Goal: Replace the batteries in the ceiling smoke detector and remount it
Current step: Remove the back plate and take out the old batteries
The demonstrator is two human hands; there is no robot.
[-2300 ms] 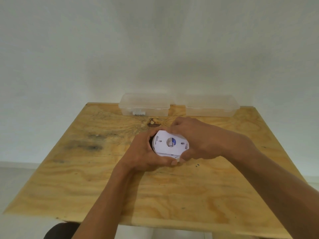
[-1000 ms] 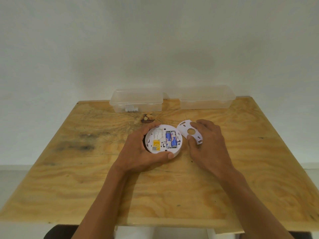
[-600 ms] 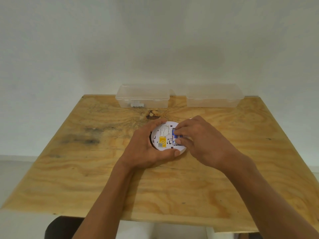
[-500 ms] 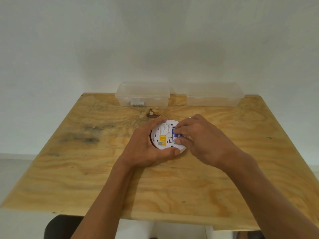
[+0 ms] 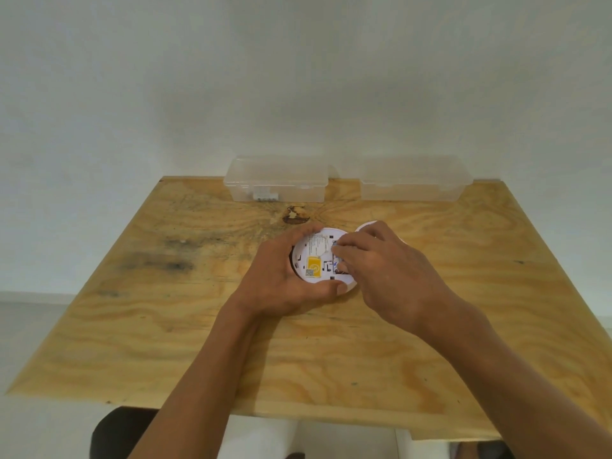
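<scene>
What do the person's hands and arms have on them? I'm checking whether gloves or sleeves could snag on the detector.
Nothing is worn that shows. The left hand and right hand are bare, with no gloves, rings or watch in sight. Both forearms are bare from the wrists to the frame's bottom edge, so no sleeve or cuff is in view.

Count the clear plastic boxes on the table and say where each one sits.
2. One clear box sits at the table's far edge, left of centre; the other sits beside it to the right. None appears hidden.

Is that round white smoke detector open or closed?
Open. The smoke detector shows its yellow label, and its cover plate lies behind the right hand.
</scene>
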